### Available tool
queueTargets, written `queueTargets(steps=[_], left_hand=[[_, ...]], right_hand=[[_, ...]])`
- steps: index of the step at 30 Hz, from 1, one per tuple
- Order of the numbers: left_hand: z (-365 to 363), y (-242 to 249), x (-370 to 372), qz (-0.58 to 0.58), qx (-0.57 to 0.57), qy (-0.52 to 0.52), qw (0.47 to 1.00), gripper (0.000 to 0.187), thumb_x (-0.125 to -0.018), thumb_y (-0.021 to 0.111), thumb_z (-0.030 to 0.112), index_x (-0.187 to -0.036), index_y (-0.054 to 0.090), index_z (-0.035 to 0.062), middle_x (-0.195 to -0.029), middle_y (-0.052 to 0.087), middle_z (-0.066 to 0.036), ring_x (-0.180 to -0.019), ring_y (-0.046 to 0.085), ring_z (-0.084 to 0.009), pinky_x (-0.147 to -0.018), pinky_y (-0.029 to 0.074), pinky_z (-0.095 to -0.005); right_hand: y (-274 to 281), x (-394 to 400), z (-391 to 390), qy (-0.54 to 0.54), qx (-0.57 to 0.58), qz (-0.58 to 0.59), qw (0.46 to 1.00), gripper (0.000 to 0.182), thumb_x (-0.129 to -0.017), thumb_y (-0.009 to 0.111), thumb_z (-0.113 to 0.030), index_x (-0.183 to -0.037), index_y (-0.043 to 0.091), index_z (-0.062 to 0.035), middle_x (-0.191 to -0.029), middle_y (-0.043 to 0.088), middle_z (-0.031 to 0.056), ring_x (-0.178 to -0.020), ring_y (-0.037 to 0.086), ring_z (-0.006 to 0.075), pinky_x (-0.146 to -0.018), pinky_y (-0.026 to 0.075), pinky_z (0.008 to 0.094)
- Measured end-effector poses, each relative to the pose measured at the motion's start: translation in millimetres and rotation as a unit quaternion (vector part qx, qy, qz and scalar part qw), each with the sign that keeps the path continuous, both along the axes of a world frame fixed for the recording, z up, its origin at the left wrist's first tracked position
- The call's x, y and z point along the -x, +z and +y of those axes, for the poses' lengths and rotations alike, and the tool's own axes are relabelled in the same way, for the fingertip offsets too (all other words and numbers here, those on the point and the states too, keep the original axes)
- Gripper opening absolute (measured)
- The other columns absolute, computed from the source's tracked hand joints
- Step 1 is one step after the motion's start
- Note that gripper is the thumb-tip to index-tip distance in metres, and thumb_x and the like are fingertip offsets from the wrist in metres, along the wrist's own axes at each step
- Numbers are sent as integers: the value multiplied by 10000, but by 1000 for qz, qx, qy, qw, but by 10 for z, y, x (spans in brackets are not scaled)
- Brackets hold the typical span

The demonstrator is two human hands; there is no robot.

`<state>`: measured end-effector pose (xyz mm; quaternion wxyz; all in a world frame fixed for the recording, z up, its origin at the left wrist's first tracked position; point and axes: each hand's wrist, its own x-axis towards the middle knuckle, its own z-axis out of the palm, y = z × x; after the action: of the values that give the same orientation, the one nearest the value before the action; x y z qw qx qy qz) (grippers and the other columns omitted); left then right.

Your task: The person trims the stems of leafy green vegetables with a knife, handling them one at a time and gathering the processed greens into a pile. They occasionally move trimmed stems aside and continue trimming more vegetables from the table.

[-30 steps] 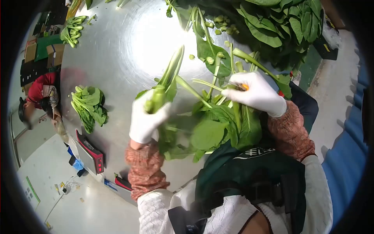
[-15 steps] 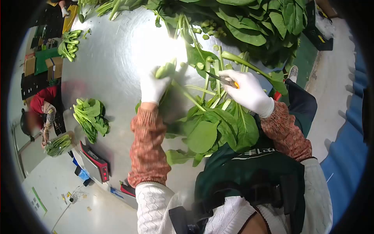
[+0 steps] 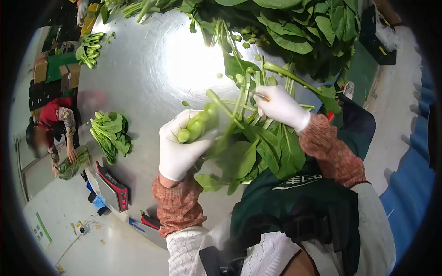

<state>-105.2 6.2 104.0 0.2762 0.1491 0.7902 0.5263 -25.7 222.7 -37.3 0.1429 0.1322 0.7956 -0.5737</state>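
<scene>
The white-gloved left hand clenches a bunch of pale green vegetable stalks above the shiny steel desk, stem ends up for access. The gloved right hand grips an orange-handled knife among leafy greens.

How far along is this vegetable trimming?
Done: two trimmed bundles lie on the steel table, with cut stem ends scattered. In hand: the left hand grips a bunch of stalks; the right hand holds a knife. Left: a big leafy heap.
</scene>
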Motion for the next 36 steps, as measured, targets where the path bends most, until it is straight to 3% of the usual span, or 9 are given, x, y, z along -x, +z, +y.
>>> queueTargets(steps=[5,8,15,18,19,24,29,30,36], left_hand=[[-51,-105,67,-239,-49,-36,969,295,-758,723,54,-1021,684,-76,-873,700,-92,-778,653,-148,-765,526,-281],[10,-69,30,-256,-72,-38,963,230,-791,736,8,-1012,690,-36,-836,668,17,-739,574,-55,-704,483,-235],[-311,-41,-6,-110,-36,95,989,312,-804,674,86,-1067,651,-79,-881,700,-99,-654,592,-98,-619,471,-221],[-570,8,43,-134,-103,153,974,356,-810,623,86,-1120,599,-89,-944,716,-179,-524,504,-90,-535,424,-197],[-593,-29,28,-129,-112,154,973,359,-813,624,90,-1120,601,-95,-949,716,-193,-471,427,-65,-499,386,-186],[-324,-80,-73,-164,-111,100,975,379,-802,663,91,-1137,607,-77,-896,711,-146,-518,498,-64,-481,378,-188],[-320,-111,-51,-159,-92,109,977,293,-801,697,75,-1061,649,-50,-819,701,-85,-527,508,-57,-492,386,-192],[-356,-100,-44,-151,-76,116,979,264,-804,696,68,-1039,657,-45,-809,700,-80,-519,502,-56,-487,382,-192],[-424,-104,-104,-154,-147,183,960,270,-830,626,59,-1062,616,-78,-851,707,-122,-496,481,-75,-477,360,-199]], right_hand=[[813,28,-32,41,377,58,924,395,-951,627,-125,-1339,570,-73,-731,502,-71,-690,494,24,-615,407,199],[831,99,-48,63,303,94,946,399,-912,698,-143,-1292,606,-70,-751,532,-63,-669,461,10,-617,388,184],[775,-108,119,8,287,1,958,287,-902,681,-175,-1121,633,3,-810,598,-20,-700,532,37,-638,443,212],[531,-96,280,-36,107,22,993,364,-899,670,-218,-1161,609,28,-755,633,18,-636,598,80,-578,474,253],[544,-115,322,-6,-114,81,990,432,-903,657,-228,-1235,575,37,-796,660,62,-596,593,100,-575,490,274],[763,-11,-149,34,249,94,963,495,-884,702,-243,-1295,564,-5,-959,698,94,-848,625,111,-773,513,278],[850,65,-516,75,136,160,975,229,-902,694,-147,-1072,672,4,-850,687,13,-714,574,77,-673,471,214],[853,82,-548,21,219,90,971,163,-902,689,-140,-974,697,6,-795,681,4,-703,587,72,-645,469,222],[882,144,-570,11,308,38,951,241,-898,688,-175,-1023,678,32,-853,689,48,-814,638,103,-736,505,244]])
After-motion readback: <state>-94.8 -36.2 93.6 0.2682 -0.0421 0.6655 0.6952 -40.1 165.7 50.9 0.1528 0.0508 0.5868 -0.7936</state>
